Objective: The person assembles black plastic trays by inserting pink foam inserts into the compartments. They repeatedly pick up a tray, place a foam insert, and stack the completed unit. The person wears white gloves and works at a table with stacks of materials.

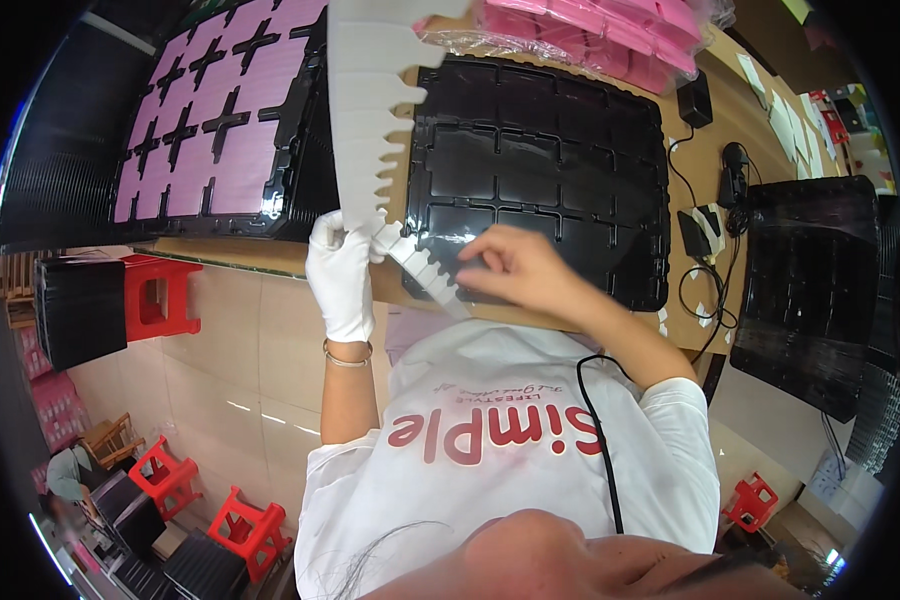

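My left hand (339,280), in a white glove, pinches a long white strip (368,110) with a row of tabs along its right edge. The strip hangs over the table from the top of the view. Below my fingers its lower end (425,270) bends toward the lower right, in front of my shirt. My right hand (518,268) is bare and slightly blurred, just right of that end, with its fingers curled; anything between them is too small to make out. Beneath and behind it lies a black plastic tray (540,185) with rectangular compartments.
At the left stands a black tray (270,200) with pink pads (185,125) in it. Pink pieces in clear wrap (600,40) lie at the back. Cables and a black adapter (694,100) are on the table's right, beside another black tray (805,290). Red stools (165,478) stand on the floor.
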`<state>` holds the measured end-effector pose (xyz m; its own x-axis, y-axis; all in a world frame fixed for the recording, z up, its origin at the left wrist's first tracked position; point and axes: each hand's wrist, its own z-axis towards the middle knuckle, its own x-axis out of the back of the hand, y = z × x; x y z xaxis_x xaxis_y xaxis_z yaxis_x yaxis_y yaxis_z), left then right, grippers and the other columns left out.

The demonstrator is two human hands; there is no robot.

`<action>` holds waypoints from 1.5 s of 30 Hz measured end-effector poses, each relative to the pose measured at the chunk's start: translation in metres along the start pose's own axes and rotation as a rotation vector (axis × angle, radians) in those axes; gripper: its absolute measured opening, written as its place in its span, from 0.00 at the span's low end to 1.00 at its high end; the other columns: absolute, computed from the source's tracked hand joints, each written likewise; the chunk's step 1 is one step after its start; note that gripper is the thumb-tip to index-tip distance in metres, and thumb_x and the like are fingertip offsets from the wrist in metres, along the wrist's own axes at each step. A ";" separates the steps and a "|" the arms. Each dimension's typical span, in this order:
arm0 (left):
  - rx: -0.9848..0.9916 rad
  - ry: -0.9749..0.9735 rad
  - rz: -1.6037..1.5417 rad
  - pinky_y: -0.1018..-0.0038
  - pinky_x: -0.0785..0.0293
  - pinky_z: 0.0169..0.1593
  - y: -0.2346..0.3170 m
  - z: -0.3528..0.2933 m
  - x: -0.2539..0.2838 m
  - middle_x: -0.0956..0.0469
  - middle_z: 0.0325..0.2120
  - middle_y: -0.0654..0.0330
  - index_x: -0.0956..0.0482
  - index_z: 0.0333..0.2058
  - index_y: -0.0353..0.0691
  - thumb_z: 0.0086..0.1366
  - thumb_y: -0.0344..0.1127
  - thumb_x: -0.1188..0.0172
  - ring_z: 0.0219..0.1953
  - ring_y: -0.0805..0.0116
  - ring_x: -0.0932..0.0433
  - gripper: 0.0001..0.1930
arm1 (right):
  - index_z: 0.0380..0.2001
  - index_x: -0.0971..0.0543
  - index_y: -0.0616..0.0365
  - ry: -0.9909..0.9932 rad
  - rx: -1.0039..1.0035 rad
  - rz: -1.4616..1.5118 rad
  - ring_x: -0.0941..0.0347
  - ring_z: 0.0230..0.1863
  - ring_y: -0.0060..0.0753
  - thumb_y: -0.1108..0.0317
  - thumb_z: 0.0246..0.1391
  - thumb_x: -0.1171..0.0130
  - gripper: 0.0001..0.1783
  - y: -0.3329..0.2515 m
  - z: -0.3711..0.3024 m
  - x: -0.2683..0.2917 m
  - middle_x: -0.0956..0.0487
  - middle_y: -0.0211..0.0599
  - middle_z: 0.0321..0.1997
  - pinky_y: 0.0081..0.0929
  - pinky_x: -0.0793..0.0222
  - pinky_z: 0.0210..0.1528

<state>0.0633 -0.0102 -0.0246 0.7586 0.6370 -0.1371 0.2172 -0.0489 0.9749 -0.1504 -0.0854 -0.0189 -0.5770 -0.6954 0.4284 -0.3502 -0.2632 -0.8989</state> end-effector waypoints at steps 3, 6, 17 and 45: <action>-0.033 0.029 -0.072 0.85 0.34 0.28 -0.001 -0.002 -0.004 0.20 0.28 0.64 0.24 0.37 0.35 0.64 0.31 0.39 0.23 0.82 0.27 0.07 | 0.32 0.18 0.55 0.133 0.193 -0.083 0.41 0.25 0.22 0.67 0.46 0.31 0.09 0.008 -0.009 -0.031 0.38 0.26 0.19 0.26 0.44 0.28; 0.057 -0.136 -0.048 0.85 0.37 0.26 -0.004 -0.001 0.006 0.21 0.28 0.65 0.24 0.38 0.36 0.66 0.35 0.41 0.22 0.83 0.30 0.08 | 0.28 0.18 0.55 0.182 0.211 -0.029 0.42 0.25 0.23 0.68 0.44 0.30 0.08 0.011 -0.009 -0.038 0.39 0.27 0.19 0.26 0.45 0.28; 0.176 -0.102 0.110 0.87 0.40 0.24 0.001 -0.017 -0.005 0.21 0.24 0.66 0.19 0.37 0.37 0.63 0.35 0.36 0.20 0.86 0.32 0.09 | 0.26 0.19 0.55 0.258 0.506 0.048 0.38 0.26 0.23 0.74 0.42 0.31 0.06 -0.006 -0.006 -0.029 0.37 0.27 0.21 0.23 0.43 0.27; 0.191 0.002 0.180 0.87 0.38 0.25 -0.002 -0.016 0.010 0.20 0.26 0.67 0.20 0.37 0.40 0.62 0.35 0.35 0.22 0.86 0.29 0.07 | 0.24 0.25 0.58 -0.026 0.234 0.035 0.30 0.34 0.27 0.74 0.47 0.39 0.04 0.023 0.022 -0.020 0.26 0.31 0.31 0.26 0.33 0.37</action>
<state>0.0607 0.0086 -0.0254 0.7942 0.6066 0.0364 0.1907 -0.3057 0.9328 -0.1304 -0.0925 -0.0501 -0.5654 -0.7230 0.3969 -0.1482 -0.3844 -0.9112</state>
